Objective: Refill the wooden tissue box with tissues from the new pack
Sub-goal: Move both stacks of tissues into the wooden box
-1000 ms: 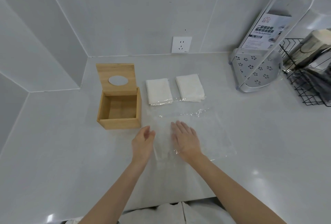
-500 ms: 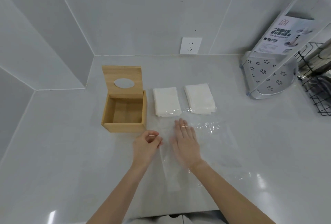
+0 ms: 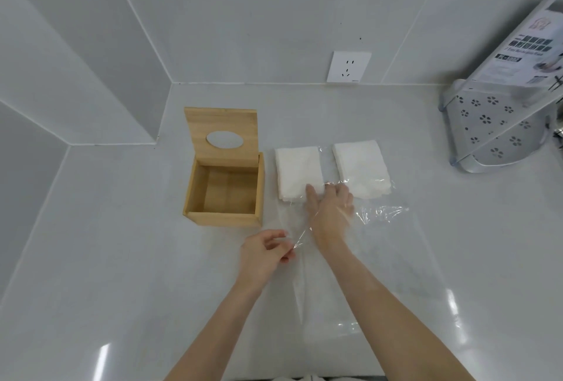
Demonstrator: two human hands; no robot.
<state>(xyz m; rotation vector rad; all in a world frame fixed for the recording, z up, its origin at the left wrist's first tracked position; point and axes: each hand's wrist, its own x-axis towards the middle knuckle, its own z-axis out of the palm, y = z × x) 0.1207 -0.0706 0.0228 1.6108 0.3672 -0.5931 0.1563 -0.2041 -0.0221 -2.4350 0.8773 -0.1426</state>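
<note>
The wooden tissue box [image 3: 224, 217] stands open and empty on the counter, its lid [image 3: 224, 127] with an oval hole tilted up at the back. Right of it lie two white tissue stacks, the left stack [image 3: 297, 170] and the right stack [image 3: 359, 167]. The clear plastic wrapper [image 3: 380, 258] lies flat in front of them. My right hand [image 3: 330, 207] rests at the near edge of the stacks, fingers reaching between them, thumb on the left stack. My left hand [image 3: 263, 255] pinches the wrapper's left edge.
A white perforated plastic rack [image 3: 499, 133] with a printed label stands at the right. A wall socket [image 3: 348, 66] sits on the back wall. Grey walls close the counter at the back and left.
My right hand has moved forward from the wrapper to the near edge of the tissue stacks. My left hand stays pinched on the wrapper's edge and lifts it slightly.
</note>
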